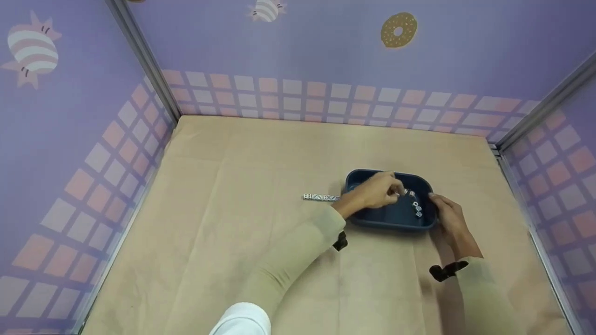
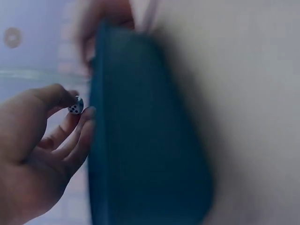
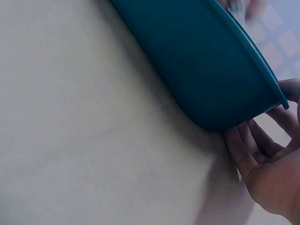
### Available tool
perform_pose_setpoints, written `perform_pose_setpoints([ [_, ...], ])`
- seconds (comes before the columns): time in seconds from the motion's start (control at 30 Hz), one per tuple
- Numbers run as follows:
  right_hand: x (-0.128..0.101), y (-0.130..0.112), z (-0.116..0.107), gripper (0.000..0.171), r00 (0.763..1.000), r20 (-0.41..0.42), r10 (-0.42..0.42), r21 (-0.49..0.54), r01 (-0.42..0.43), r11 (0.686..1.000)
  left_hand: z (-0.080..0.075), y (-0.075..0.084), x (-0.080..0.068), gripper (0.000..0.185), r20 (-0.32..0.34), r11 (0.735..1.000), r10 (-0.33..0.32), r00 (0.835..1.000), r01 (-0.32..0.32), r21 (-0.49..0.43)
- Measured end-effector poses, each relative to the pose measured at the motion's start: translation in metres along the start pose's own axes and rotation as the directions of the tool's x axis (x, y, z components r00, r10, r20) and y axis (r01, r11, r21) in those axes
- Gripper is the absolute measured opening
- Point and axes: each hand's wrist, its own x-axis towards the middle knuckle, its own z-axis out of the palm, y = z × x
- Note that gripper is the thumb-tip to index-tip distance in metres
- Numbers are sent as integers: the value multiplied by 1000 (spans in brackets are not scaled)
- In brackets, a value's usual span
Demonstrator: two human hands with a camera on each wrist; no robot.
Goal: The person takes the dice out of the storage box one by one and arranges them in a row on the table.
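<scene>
A dark blue rectangular plastic tub (image 1: 389, 226) sits on the cloth, right of centre. Several white dice (image 1: 418, 209) lie inside it, toward its right end. Over the tub, my left hand (image 1: 379, 190) pinches a single white die (image 2: 75, 108) with black pips between thumb and fingertips. My right hand (image 1: 450, 217) grips the tub's right end, thumb at the rim and fingers against the outer wall. In the right wrist view the tub's wall (image 3: 201, 70) looks teal and hides the dice inside.
A straight row of white dice (image 1: 320, 197) stands on the cloth just left of the tub, its right end hidden behind my left wrist. Beige cloth (image 1: 260, 153) covers the table. Purple patterned panels (image 1: 298, 51) enclose the back and both sides.
</scene>
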Motion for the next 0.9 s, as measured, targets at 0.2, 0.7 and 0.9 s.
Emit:
perform_pose_setpoints([
  [0.2,0,5,-2,75,1000,-7,-10,-29,10,1000,-54,-32,-49,15,-122,993,-35,992,21,-115],
  [0.7,3,5,-3,81,1000,-15,14,-13,-14,1000,-80,-111,-171,16,-184,962,-272,944,265,-64],
  [0.9,4,5,-1,81,1000,12,27,3,-27,1000,-66,-126,-184,12,-172,958,-285,943,284,-33],
])
